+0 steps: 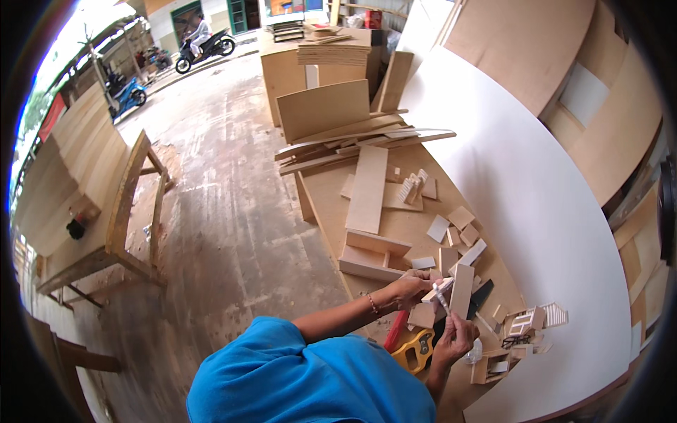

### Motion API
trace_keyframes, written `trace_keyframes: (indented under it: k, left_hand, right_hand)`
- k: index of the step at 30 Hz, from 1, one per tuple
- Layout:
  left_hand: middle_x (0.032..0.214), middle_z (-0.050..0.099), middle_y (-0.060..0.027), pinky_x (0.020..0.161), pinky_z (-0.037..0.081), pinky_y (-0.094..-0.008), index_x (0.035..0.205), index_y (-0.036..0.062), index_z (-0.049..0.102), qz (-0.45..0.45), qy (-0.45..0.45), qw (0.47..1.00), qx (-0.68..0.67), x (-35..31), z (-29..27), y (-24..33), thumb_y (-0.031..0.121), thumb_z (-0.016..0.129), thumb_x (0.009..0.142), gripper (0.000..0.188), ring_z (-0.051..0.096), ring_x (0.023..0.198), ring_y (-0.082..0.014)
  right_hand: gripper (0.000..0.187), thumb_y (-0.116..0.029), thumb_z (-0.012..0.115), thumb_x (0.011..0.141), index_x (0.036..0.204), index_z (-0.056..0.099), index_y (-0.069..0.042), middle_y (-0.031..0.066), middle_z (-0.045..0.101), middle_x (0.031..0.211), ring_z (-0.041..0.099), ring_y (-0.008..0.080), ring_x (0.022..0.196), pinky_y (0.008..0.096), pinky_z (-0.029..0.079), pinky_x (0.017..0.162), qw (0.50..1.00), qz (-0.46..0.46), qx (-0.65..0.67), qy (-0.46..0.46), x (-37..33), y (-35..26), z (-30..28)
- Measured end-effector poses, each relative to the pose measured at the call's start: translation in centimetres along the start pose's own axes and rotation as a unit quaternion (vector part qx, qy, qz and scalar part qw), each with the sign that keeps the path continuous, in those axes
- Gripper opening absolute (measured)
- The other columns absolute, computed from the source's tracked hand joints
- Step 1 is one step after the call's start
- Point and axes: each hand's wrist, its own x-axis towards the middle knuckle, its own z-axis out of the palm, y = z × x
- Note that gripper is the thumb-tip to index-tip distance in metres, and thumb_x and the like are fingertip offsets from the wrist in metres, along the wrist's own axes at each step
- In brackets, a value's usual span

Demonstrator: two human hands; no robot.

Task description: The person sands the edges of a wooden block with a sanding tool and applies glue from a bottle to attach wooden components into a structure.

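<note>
My left hand (410,289), with a beaded bracelet at the wrist, is closed on a small pale wood block (436,291) over the near part of the workbench. In my right hand (457,337) is a slim white pen-like tool (442,299); its upper end meets or overlaps the block, and I cannot tell whether it touches. Just beyond stands a longer wood strip (462,289). Below the hands lies a saw with a yellow handle (415,351), beside a red object (396,331) partly hidden by my arm.
Small wood offcuts (462,217), an open wooden box frame (374,254) and a long board (367,189) lie on the workbench (324,204). Small wooden models (525,324) sit at the right. A large white panel (564,233) borders the bench. A wooden table (92,243) stands left.
</note>
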Motion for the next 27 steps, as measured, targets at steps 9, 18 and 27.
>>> trace_keyframes:
  k: [9,18,27]
  left_hand:
    - [0.075,0.061,-0.0024,0.055,0.047,-0.0202,0.092,0.0005,0.060,0.079,0.077,0.994,-0.010,-5.8,-2.9,3.8,0.014,0.059,0.085,0.015,0.057,0.062,-0.0084]
    - [0.080,0.061,-0.0020,0.056,0.046,-0.0181,0.093,0.0005,0.059,0.187,0.154,0.970,-0.020,-15.3,-6.7,8.2,0.012,0.059,0.085,0.015,0.057,0.065,-0.0071]
    - [0.083,0.062,-0.0032,0.061,0.047,-0.0212,0.097,-0.0010,0.059,0.226,0.241,0.944,-0.019,-26.8,-11.4,10.1,0.014,0.059,0.085,0.019,0.058,0.070,-0.0087]
  right_hand:
    - [0.013,-0.013,0.060,0.081,0.089,0.065,-0.004,0.0081,0.059,0.072,0.053,0.0232,0.063,0.0368,0.040,0.071,0.997,-0.022,0.058,-0.049,0.7,-3.9,3.6]
    - [0.010,-0.011,0.062,0.077,0.086,0.066,-0.009,0.0052,0.053,0.065,0.052,0.0220,0.063,0.0366,0.038,0.072,0.966,-0.130,0.181,-0.131,-0.7,-12.6,7.4]
    - [0.008,-0.011,0.063,0.078,0.085,0.066,-0.009,0.0042,0.051,0.062,0.051,0.0202,0.060,0.0336,0.036,0.069,0.959,-0.112,0.227,-0.130,-4.1,-22.1,12.2]
